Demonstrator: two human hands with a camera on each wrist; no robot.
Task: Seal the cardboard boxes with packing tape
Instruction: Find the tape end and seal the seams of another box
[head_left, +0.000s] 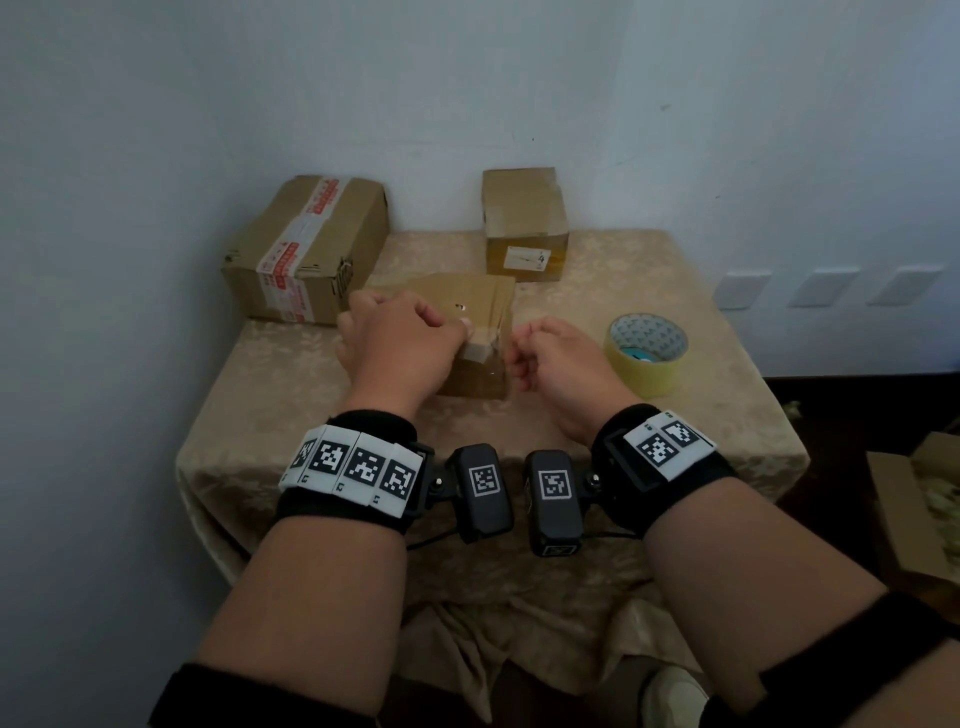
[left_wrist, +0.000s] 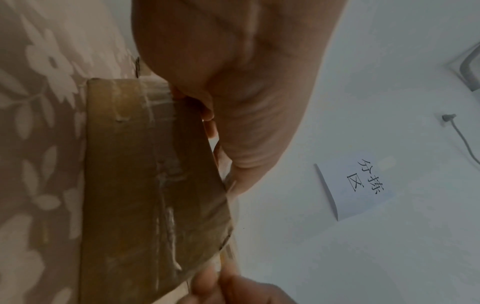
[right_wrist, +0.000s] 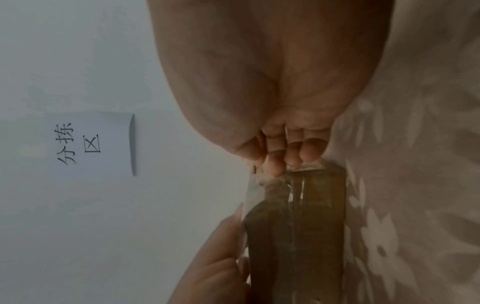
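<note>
Hands flank the small box, both curled, pinching clear tape at its near edge.

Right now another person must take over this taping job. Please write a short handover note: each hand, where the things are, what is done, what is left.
Left hand: on the small box in the middle of the table, fingers curled at the tape strip on its near edge.
Right hand: curled beside the box's right corner; whether it pinches the tape is unclear.
Tape roll: on the table, right of the hands.
Done: clear tape already runs down this box's front.
Left: press the strip flat. Large box and rear box both show tape; check them.
</note>
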